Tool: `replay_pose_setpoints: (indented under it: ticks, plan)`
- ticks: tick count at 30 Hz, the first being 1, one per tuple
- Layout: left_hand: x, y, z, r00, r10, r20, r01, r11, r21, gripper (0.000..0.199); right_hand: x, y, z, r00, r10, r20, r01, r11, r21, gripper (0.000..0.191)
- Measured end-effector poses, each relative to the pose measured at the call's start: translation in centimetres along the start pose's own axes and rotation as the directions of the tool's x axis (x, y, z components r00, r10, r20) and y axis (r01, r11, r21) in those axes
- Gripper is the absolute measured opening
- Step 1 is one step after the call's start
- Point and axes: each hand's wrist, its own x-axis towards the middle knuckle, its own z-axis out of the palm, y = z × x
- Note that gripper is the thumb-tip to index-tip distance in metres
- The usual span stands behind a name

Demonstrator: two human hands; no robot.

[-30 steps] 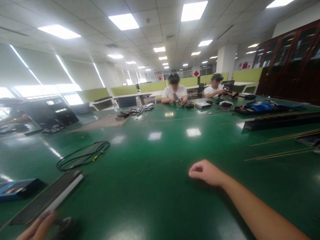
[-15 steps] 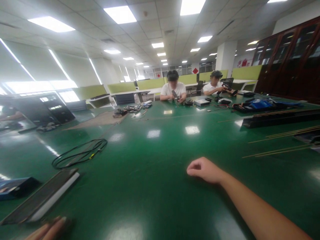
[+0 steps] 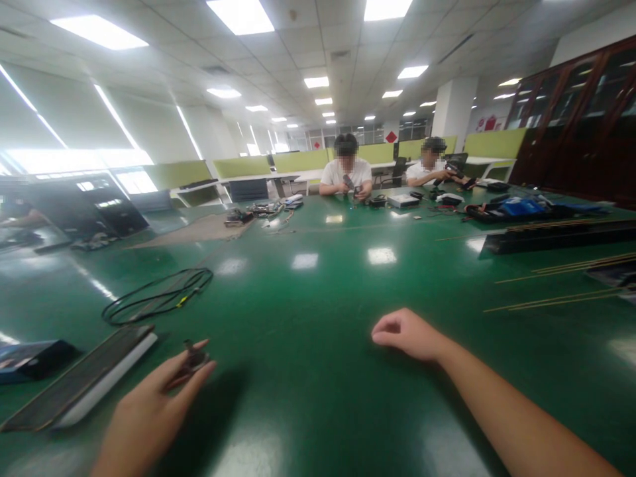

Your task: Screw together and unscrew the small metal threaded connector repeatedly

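Observation:
My left hand [image 3: 156, 397] is raised over the green table [image 3: 298, 331] at the lower left, its thumb and fingers closed round a small dark metallic object [image 3: 195, 358]. What that object is cannot be made out. My right hand [image 3: 410, 334] rests on the table at centre right, fingers curled in toward the thumb; whatever may lie inside the curl is hidden. A long dark flat piece with a white edge [image 3: 84, 377] lies to the left of my left hand, and a looped black cable [image 3: 159, 298] with a yellow tag lies beyond it.
A blue box [image 3: 34, 361] sits at the left edge. Thin rods [image 3: 561, 301] and a long black tray [image 3: 556, 240] lie at the right. Across the table, two people [image 3: 346, 173] handle small devices among tools and parts. A brown sheet [image 3: 193, 230] lies at the far left.
My left hand has come up and inward from the bottom left edge, and the small dark object now shows between its fingers. My right hand has stayed in place.

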Motion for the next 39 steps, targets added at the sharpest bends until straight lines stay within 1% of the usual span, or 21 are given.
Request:
replay_pose_setpoints:
  ticks: [1,2,4,5,7,8,9,11,13,16,19,20,23,27,30,34,39]
  plan:
    - [0.8,1.8,0.7,0.997,0.015,0.079,-0.011,0.998,-0.054,0.037,0.0,0.0,0.0,1.0,-0.001,0.001,0.001,1.0,-0.001,0.026]
    - [1.6,3.7,1.4,0.989,0.077,0.13,-0.063,0.992,-0.109,0.04,-0.1,-0.1,0.0,1.0,0.0,0.002,0.0,1.0,-0.001,0.027]
    - [3.1,7.7,3.0,0.952,0.241,0.19,-0.201,0.958,-0.206,0.04,-0.1,-0.1,0.0,1.0,0.003,0.002,-0.003,1.0,0.001,0.027]
    - [3.7,9.6,4.0,0.93,0.3,0.211,-0.249,0.939,-0.238,0.037,-0.1,0.0,0.0,1.0,0.003,0.0,-0.003,1.0,0.002,0.026]
    - [4.3,12.8,6.0,0.9,0.36,0.244,-0.284,0.912,-0.297,0.04,0.0,0.1,0.1,1.0,-0.003,-0.023,0.003,1.0,0.007,0.026]
    - [4.4,14.1,7.0,0.894,0.371,0.252,-0.282,0.902,-0.327,0.042,0.1,0.2,0.1,0.999,-0.007,-0.042,0.008,1.0,0.016,0.026]
    - [4.3,15.1,8.0,0.883,0.39,0.263,-0.285,0.888,-0.359,0.039,0.1,0.3,0.2,0.998,-0.012,-0.061,0.013,0.999,0.032,0.026]
    - [3.8,16.4,9.7,0.864,0.431,0.262,-0.298,0.855,-0.424,0.027,0.3,0.4,0.4,0.995,-0.028,-0.092,0.035,0.996,0.076,0.029]
    - [3.2,16.8,11.0,0.854,0.463,0.238,-0.308,0.818,-0.485,0.019,0.5,0.4,0.6,0.993,-0.06,-0.106,0.071,0.993,0.099,0.031]
    - [2.5,16.4,11.9,0.846,0.491,0.207,-0.31,0.77,-0.558,0.022,0.5,0.3,1.0,0.989,-0.089,-0.121,0.098,0.992,0.075,0.034]
    - [2.1,16.0,12.1,0.845,0.499,0.192,-0.306,0.746,-0.591,0.025,0.2,-0.1,1.5,0.978,-0.144,-0.151,0.143,0.99,-0.022,0.035]
    - [2.1,15.9,12.1,0.846,0.499,0.187,-0.306,0.742,-0.596,0.025,0.1,-0.3,1.7,0.969,-0.181,-0.17,0.173,0.983,-0.062,0.037]
    - [1.9,16.1,12.1,0.844,0.51,0.168,-0.316,0.726,-0.611,0.026,-0.3,-1.0,2.1,0.94,-0.294,-0.176,0.267,0.95,-0.161,0.04]
    - [1.6,16.6,12.2,0.836,0.53,0.142,-0.333,0.696,-0.636,0.026,-0.3,-1.5,2.5,0.905,-0.377,-0.196,0.334,0.917,-0.22,0.038]
    - [1.4,16.7,12.4,0.821,0.553,0.138,-0.343,0.672,-0.656,0.028,-0.3,-1.6,2.7,0.894,-0.401,-0.2,0.352,0.905,-0.24,0.035]
    - [1.3,16.6,12.7,0.831,0.541,0.128,-0.341,0.677,-0.652,0.033,-0.2,-1.7,2.7,0.889,-0.422,-0.175,0.376,0.893,-0.247,0.028]
    - [1.2,16.7,12.7,0.825,0.55,0.13,-0.338,0.664,-0.667,0.019,-0.3,-1.9,2.6,0.89,-0.426,-0.163,0.38,0.891,-0.249,0.021]
